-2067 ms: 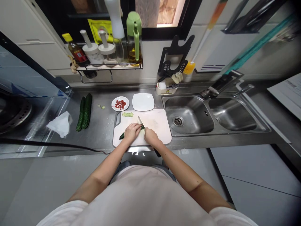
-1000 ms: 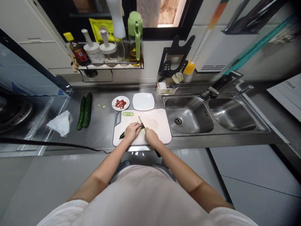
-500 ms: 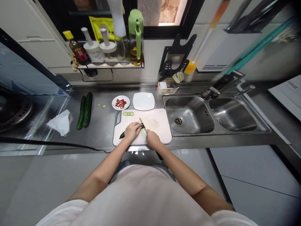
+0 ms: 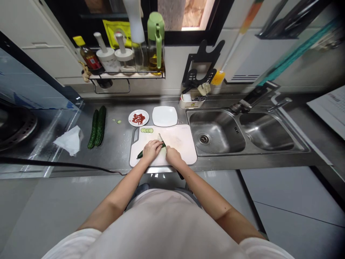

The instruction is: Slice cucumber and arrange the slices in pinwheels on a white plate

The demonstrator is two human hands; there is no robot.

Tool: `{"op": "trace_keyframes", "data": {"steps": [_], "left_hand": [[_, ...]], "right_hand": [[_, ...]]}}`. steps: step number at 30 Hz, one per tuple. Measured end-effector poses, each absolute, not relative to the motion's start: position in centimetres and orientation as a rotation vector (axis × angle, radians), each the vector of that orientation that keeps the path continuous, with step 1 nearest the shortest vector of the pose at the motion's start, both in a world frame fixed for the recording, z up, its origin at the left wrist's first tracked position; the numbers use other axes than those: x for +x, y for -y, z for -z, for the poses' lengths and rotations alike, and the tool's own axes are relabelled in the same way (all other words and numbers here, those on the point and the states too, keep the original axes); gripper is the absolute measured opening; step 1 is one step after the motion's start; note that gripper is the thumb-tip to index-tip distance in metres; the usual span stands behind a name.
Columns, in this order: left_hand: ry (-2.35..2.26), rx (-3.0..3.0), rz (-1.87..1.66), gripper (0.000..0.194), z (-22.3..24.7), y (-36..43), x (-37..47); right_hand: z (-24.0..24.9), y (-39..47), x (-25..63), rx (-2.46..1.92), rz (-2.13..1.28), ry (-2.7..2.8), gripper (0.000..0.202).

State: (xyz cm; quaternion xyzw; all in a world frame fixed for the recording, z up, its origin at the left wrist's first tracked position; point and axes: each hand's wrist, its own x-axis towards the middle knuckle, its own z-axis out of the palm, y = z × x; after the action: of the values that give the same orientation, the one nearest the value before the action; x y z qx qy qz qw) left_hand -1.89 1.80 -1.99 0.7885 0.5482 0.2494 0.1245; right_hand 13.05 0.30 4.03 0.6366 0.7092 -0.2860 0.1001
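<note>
My left hand (image 4: pixel 151 150) is closed over a dark green cucumber (image 4: pixel 139 155) lying on a white cutting board (image 4: pixel 185 147); most of the cucumber is hidden under the fingers. In my right hand (image 4: pixel 173 157) is a knife (image 4: pixel 161 138), its blade angled away to the upper left, at the cucumber's right end beside my left fingertips. A short row of thin cucumber slices (image 4: pixel 147 130) lies at the board's upper left. Behind the board are a small plate of chopped red pieces (image 4: pixel 138 118) and a bare white plate (image 4: pixel 164 116).
Two whole cucumbers (image 4: pixel 97 127) and a crumpled white tissue (image 4: pixel 70 140) lie on the counter to the left, near small green scraps (image 4: pixel 118 122). A double sink (image 4: pixel 218 133) adjoins the board's right side. Above hangs a rack (image 4: pixel 126 75) of bottles and jars.
My right hand and the knife have shifted slightly left, nearer my left fingers. The left hand and the cucumber look unmoved.
</note>
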Motion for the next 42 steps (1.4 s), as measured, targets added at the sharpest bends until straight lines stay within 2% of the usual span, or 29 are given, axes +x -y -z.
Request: {"op": "trace_keyframes", "data": {"steps": [8, 25, 42], "left_hand": [[-1.612, 2.279, -0.712, 0.022, 1.7, -1.7, -1.8], [-1.603, 2.286, -0.715, 0.023, 1.7, -1.8, -1.8], [-1.612, 2.264, -0.724, 0.022, 1.9, -1.8, -1.9]], "right_hand": [[-3.8, 0.8, 13.6, 1.874, 0.823, -2.050, 0.028], [-3.7, -0.5, 12.7, 1.910, 0.830, -2.102, 0.034], [-2.6, 2.6, 14.0, 1.926, 0.802, -2.027, 0.026]]}}
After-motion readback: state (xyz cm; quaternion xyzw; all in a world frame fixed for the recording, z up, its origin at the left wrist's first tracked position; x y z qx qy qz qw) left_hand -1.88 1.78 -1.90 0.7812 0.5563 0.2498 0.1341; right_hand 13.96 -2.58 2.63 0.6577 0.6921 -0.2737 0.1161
